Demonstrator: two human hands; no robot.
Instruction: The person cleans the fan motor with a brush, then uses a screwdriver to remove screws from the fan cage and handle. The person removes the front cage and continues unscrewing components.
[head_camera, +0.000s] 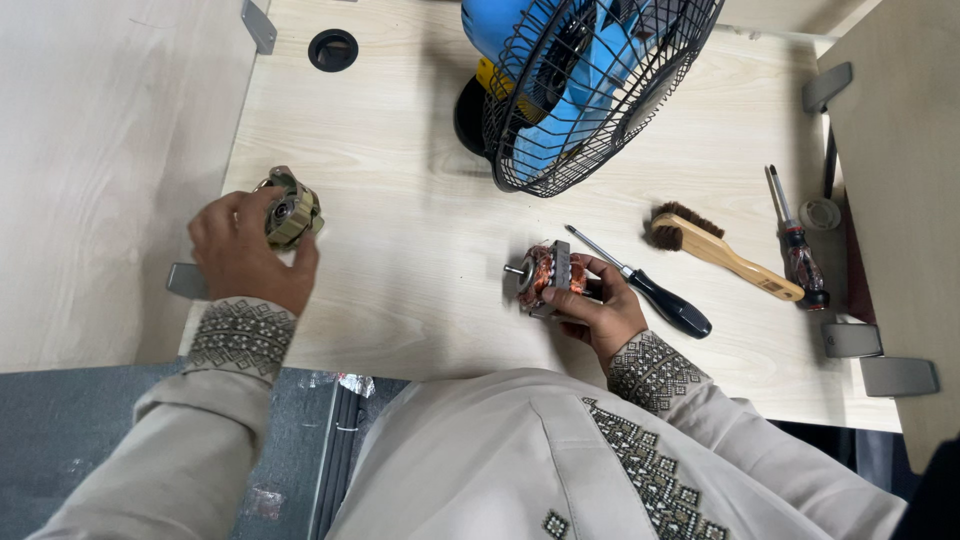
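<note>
On the pale wood-grain tabletop (420, 230), the left hand (245, 255) closes its fingers around a small round greenish metal motor housing (292, 212), holding it at the left edge of the surface. The right hand (595, 310) grips a copper-wound motor core with a short steel shaft (545, 275), resting it against the tabletop near the person's body, shaft pointing left. Just beside that hand lies a black-handled screwdriver (650, 290), its blade angled up toward a blue fan with a black wire cage (590, 80) that lies tipped at the far edge. Further right sit a wooden-handled brush with dark bristles (715, 245) and a second screwdriver with a dark red handle (797, 250). The housing sits close to the tabletop's edge, so a loosened grip could send it off onto the floor. The copper windings look exposed, and pressing them hard against the surface or against the screwdriver tip could nick the wire. The right sleeve could also nudge the near screwdriver and set it rolling.
</note>
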